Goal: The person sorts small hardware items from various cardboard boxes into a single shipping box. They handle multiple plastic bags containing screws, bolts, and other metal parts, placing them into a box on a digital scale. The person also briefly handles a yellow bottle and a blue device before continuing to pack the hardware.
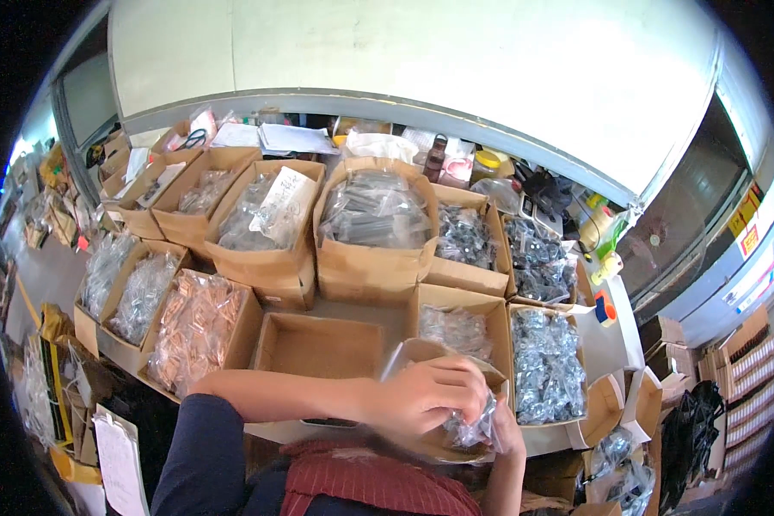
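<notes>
My left hand [430,394] reaches across from the left with its fingers curled closed at the upper side of a small clear plastic bag [471,430]. On the bag's other side my right hand [509,434] grips it. What the bag contains is too small to make out. Both hands are over an open cardboard box [414,351] at the near edge of the table, and my left hand and forearm hide much of it. Just left of it stands a shallow cardboard box [318,316], its brown inside showing.
Several cardboard boxes of bagged parts surround my hands: copper-coloured pieces [199,322] at left, grey strips [374,211] behind, dark parts [537,258] and silvery parts [546,361] at right. Farther back are papers [297,138], scissors [195,138] and a dark bottle [435,156]. A tape roll [606,310] lies right.
</notes>
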### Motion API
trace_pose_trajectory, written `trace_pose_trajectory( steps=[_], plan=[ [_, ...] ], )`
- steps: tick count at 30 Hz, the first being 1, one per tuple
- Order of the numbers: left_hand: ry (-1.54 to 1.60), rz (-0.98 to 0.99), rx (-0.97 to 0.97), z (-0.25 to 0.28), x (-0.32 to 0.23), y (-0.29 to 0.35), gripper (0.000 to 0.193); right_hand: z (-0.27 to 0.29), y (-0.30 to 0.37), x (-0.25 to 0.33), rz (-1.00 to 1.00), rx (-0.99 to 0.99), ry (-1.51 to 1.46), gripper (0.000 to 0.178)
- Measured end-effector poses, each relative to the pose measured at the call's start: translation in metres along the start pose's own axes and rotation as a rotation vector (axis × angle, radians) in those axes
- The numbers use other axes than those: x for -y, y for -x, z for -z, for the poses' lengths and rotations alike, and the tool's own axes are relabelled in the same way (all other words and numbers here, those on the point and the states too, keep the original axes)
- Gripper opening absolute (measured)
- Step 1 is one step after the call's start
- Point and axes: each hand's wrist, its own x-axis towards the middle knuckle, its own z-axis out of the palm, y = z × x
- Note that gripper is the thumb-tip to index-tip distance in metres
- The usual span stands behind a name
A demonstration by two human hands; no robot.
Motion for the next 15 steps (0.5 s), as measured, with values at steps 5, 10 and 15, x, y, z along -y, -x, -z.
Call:
trace_pose_trajectory(
  steps=[5, 10, 15],
  plan=[
    [-0.212, 0.095, -0.005, -0.002, 0.007, -0.001, 0.026, -0.011, -0.002, 0.015, 0.212, 0.034, -0.184, 0.068],
    [0.520, 0.947, -0.115, 0.002, 0.033, 0.032, 0.036, -0.003, -0.009, 0.015, 0.103, -0.252, -0.192, 0.028],
    [0.755, 1.097, -0.261, 0.019, 0.035, 0.033, 0.056, -0.005, -0.009, 0.016, 0.090, -0.182, -0.233, 0.040]
  ],
)
